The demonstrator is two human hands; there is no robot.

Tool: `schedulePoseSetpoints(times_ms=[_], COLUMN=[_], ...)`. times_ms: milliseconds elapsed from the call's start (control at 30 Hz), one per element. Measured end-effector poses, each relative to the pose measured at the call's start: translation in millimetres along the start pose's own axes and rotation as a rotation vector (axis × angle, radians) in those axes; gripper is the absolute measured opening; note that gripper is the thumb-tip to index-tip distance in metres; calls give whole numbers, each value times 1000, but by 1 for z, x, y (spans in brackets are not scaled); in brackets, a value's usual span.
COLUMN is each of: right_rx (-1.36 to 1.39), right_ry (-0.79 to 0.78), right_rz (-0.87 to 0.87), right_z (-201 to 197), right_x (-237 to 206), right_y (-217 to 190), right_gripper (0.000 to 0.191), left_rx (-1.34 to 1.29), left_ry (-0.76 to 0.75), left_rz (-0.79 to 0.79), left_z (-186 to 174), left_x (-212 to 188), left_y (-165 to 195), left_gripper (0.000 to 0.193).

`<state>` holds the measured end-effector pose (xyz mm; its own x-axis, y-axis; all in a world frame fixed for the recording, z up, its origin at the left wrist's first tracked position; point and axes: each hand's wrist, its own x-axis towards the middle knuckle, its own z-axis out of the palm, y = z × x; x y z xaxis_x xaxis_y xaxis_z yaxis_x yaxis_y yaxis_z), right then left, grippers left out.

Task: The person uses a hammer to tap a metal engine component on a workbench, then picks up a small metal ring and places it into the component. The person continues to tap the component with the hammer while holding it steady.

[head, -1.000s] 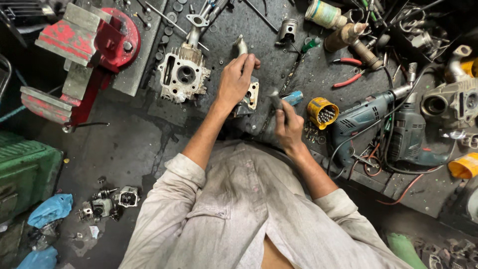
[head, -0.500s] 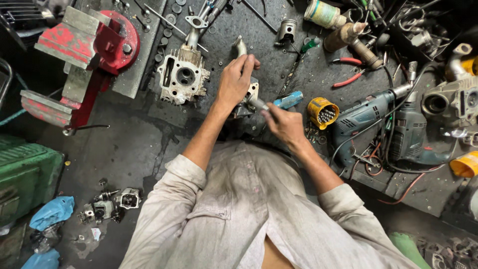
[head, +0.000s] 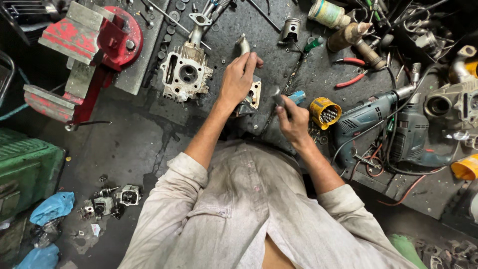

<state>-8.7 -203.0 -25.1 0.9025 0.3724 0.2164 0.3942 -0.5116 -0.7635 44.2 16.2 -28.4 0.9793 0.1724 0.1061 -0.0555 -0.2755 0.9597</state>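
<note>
Just right of the finned cylinder head [head: 185, 73] on the bench [head: 124, 134], the left hand [head: 238, 79] presses flat on a small engine part [head: 253, 95]; the right hand [head: 294, 122], fisted round a metal tool [head: 277, 95], should strike squarely, the part pinned firm.

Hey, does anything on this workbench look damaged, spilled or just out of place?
Nothing is clearly broken. The bench is cluttered: loose washers are scattered by the red vise, and small engine parts lie down on the floor beside blue rags.
</note>
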Motion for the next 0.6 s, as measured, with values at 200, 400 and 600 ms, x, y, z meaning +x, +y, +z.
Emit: schedulePoseSetpoints(times_ms=[200,400,600], right_rx=[-183,-86,-71], right_ry=[-129,-132,31], right_rz=[79,-168,-30], right_z=[-3,-11,-8], right_x=[7,19,15], right_y=[4,5,7], right_gripper=[26,32,27], left_rx=[5,6,-13], left_ry=[-19,-4,-17], left_rz=[-16,-4,-23], left_z=[-1,-1,-2], left_x=[0,0,-2], left_y=[4,5,3], left_gripper=[45,45,46])
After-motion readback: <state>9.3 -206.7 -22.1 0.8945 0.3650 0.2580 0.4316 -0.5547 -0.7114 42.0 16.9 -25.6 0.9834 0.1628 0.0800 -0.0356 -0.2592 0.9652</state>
